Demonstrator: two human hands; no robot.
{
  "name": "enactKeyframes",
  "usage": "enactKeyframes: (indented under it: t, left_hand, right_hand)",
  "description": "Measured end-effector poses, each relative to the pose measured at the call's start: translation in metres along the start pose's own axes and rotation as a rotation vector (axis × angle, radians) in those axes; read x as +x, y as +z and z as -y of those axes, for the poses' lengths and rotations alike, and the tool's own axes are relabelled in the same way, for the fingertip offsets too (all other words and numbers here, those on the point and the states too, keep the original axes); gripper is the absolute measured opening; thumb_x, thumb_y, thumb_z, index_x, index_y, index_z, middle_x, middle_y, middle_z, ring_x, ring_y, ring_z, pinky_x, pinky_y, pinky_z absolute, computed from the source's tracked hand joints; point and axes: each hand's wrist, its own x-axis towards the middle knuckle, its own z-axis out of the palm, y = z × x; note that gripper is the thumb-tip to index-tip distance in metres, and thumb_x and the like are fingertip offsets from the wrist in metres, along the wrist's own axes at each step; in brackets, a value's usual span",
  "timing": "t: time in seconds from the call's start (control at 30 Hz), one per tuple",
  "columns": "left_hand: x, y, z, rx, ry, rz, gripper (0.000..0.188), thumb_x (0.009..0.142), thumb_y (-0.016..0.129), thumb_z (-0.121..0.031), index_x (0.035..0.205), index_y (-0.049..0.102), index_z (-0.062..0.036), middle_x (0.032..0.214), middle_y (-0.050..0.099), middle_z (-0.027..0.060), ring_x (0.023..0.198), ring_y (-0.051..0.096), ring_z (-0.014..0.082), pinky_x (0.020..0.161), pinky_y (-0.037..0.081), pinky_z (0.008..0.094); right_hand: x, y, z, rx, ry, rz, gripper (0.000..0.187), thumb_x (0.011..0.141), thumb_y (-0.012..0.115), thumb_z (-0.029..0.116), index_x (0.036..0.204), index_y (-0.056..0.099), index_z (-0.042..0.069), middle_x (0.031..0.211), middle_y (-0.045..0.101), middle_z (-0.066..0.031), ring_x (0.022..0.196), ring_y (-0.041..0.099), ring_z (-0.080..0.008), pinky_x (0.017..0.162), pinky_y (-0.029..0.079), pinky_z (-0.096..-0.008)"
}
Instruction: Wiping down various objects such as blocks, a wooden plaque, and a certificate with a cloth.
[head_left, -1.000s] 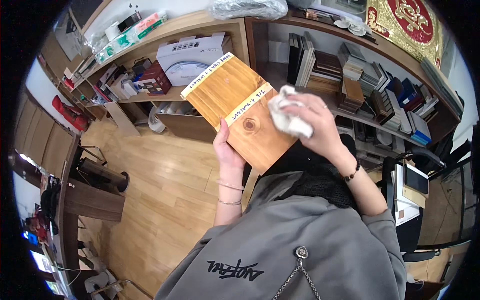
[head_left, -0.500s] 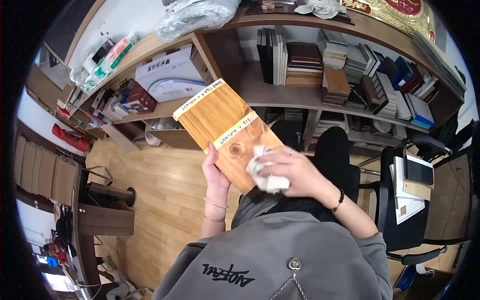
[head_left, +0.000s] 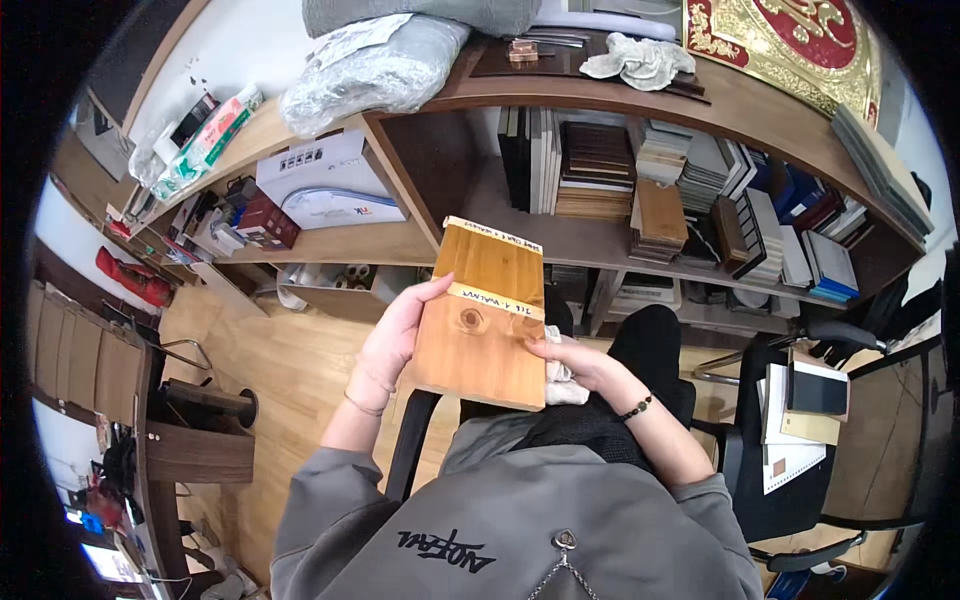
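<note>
A wooden sample board (head_left: 470, 355) is held up in front of me between both hands, its broad face turned upward. Two pale strips of tape with handwriting cross it; the part above the lower strip is yellower, the part below more orange, with dark knots. My left hand (head_left: 398, 325) grips the board's left edge, thumb on the face and fingers behind. On the right edge, my right hand (head_left: 580, 362) presses its thumb on the face. A crumpled white cloth (head_left: 566, 384) shows under that hand, beside the board; its fingers are partly hidden.
Ahead stands a wooden shelf unit (head_left: 440, 110) with stacked sample panels (head_left: 597, 160) and a white box (head_left: 330, 185). A bubble-wrapped bundle (head_left: 375, 80) and another white cloth (head_left: 640, 62) lie on top. At right, a black chair (head_left: 740, 460) carries notebooks (head_left: 800, 420). A desk (head_left: 200, 452) is at left.
The board has turned from slanted to nearly upright and moved lower. My right hand has gone from wiping its face with the cloth to gripping its right edge. The view has shifted.
</note>
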Motion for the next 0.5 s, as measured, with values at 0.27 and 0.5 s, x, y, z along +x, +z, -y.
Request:
enactKeyframes:
  t: [0.27,0.5]
  left_hand:
    - [0.011,0.043,-0.050,-0.085,0.285,0.121,0.045,0.088,0.055,-0.035,0.115,0.051,0.0015,0.118,0.053,0.0127,0.109,0.050,0.0202,0.094,0.039,0.0363]
    - [0.043,0.053,-0.026,0.828,0.864,-0.364,0.040,0.082,0.060,-0.029,0.103,0.057,0.0049,0.094,0.063,0.0115,0.085,0.058,0.0168,0.076,0.044,0.0311]
  right_hand:
    - [0.100,0.002,0.042,0.569,0.099,0.266,0.045,0.085,0.056,0.040,0.113,0.053,0.004,0.101,0.061,-0.0119,0.087,0.062,-0.0236,0.072,0.052,-0.0394]
    - [0.153,0.031,0.056,0.738,0.091,0.171,0.043,0.088,0.050,0.044,0.098,0.057,0.003,0.086,0.064,-0.0093,0.070,0.063,-0.0235,0.056,0.053,-0.0370]
